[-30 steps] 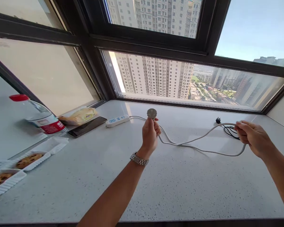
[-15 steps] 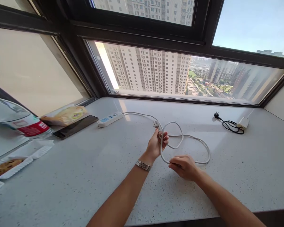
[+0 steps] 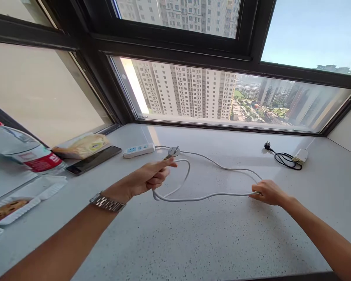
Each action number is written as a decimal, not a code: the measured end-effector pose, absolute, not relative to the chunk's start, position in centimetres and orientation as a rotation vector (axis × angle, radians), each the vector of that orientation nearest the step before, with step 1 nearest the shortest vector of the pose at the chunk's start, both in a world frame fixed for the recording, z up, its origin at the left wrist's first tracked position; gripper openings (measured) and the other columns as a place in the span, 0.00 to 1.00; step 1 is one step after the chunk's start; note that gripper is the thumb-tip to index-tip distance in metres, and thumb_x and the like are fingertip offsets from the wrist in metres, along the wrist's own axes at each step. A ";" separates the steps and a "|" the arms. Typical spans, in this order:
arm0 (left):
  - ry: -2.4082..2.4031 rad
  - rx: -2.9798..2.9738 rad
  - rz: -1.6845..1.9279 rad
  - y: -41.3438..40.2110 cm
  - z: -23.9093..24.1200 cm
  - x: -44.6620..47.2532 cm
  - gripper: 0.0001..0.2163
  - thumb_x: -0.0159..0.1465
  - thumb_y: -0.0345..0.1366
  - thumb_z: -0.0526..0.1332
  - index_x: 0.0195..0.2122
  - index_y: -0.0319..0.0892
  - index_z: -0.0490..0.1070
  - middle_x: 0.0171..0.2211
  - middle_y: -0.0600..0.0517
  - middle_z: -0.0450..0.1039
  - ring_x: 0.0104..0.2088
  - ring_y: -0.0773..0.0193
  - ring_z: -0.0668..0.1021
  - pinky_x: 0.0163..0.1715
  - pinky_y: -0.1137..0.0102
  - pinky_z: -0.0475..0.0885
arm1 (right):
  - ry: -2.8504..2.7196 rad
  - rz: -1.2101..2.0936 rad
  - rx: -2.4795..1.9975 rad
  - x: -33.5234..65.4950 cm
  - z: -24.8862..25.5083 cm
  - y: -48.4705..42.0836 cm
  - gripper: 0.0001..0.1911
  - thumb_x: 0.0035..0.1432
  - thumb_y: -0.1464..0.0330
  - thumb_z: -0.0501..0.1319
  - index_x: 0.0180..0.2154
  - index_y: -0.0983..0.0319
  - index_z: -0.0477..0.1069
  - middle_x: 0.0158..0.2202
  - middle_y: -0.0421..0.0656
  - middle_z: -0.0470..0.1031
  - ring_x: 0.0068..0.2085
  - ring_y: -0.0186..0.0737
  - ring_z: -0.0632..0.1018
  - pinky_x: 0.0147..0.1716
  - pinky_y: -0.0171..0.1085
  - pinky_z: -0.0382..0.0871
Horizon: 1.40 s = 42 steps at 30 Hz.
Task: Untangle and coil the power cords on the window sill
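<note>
My left hand (image 3: 148, 178), a metal watch on its wrist, is closed on the plug end of a white power cord (image 3: 210, 195); the plug (image 3: 173, 151) sticks out past my fingertips. The cord runs in a long loop over the speckled counter (image 3: 193, 238) to my right hand (image 3: 266, 192), which pinches the far bend of the loop. The cord leads back to a white power strip (image 3: 139, 150) lying near the window corner.
A black cable with a small white adapter (image 3: 300, 155) lies at the right. At the left are a dark phone (image 3: 93, 160), a snack bag (image 3: 82, 145), a red-capped water bottle (image 3: 23, 150) and white trays with cookies (image 3: 8, 208). Dark window frames border the back.
My right hand has slid outward to the right along the cord, stretching the small loop into a long one. My left hand has tilted forward, plug pointing away.
</note>
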<state>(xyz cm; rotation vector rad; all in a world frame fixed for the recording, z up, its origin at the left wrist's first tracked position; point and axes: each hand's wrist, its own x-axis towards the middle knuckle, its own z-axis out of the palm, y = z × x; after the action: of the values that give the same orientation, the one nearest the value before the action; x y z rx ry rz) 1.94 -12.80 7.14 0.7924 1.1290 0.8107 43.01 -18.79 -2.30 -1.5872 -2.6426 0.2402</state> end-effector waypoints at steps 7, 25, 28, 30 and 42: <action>1.103 0.743 1.317 -13.4 9.9 -1.9 0.24 0.67 0.36 0.49 0.13 0.42 0.47 0.10 0.59 0.42 0.08 0.75 0.47 0.10 0.75 0.41 | -2.079 0.831 -1.789 45.6 -0.1 -18.2 0.29 0.52 0.45 0.57 0.17 0.60 0.51 0.16 0.35 0.50 0.20 0.30 0.50 0.22 0.34 0.42; 0.571 0.891 1.089 -18.3 -0.3 15.6 0.32 0.45 0.60 0.66 0.13 0.42 0.45 0.11 0.63 0.39 0.13 0.78 0.45 0.13 0.75 0.42 | -1.713 0.467 -1.310 26.5 -2.9 -20.3 0.30 0.62 0.45 0.38 0.21 0.60 0.55 0.18 0.40 0.59 0.20 0.32 0.59 0.21 0.34 0.47; 0.718 0.929 1.155 -18.3 -0.7 15.6 0.26 0.45 0.54 0.69 0.15 0.41 0.56 0.12 0.62 0.45 0.14 0.77 0.50 0.13 0.75 0.45 | -1.980 0.234 -1.421 26.0 -3.7 -21.0 0.32 0.63 0.46 0.36 0.28 0.61 0.64 0.22 0.44 0.67 0.20 0.35 0.63 0.22 0.35 0.45; 0.778 0.972 1.193 -18.2 -0.7 15.6 0.20 0.48 0.50 0.69 0.18 0.40 0.64 0.12 0.60 0.50 0.14 0.75 0.54 0.14 0.74 0.49 | -2.017 0.194 -1.434 25.8 -3.9 -21.2 0.31 0.64 0.47 0.38 0.38 0.62 0.68 0.27 0.46 0.70 0.22 0.38 0.67 0.22 0.34 0.46; 0.796 0.673 1.507 -17.9 8.2 1.0 0.26 0.59 0.47 0.58 0.16 0.43 0.40 0.13 0.61 0.31 0.14 0.73 0.38 0.11 0.71 0.46 | -2.253 0.236 -1.433 37.8 -6.3 -18.9 0.36 0.60 0.41 0.42 0.31 0.64 0.72 0.19 0.42 0.68 0.20 0.33 0.66 0.23 0.32 0.50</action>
<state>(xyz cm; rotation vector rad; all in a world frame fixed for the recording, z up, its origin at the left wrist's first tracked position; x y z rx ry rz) 1.02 -17.93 8.24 0.6728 0.7963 1.5069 37.84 -18.93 -6.30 -1.4334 -2.2528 0.2355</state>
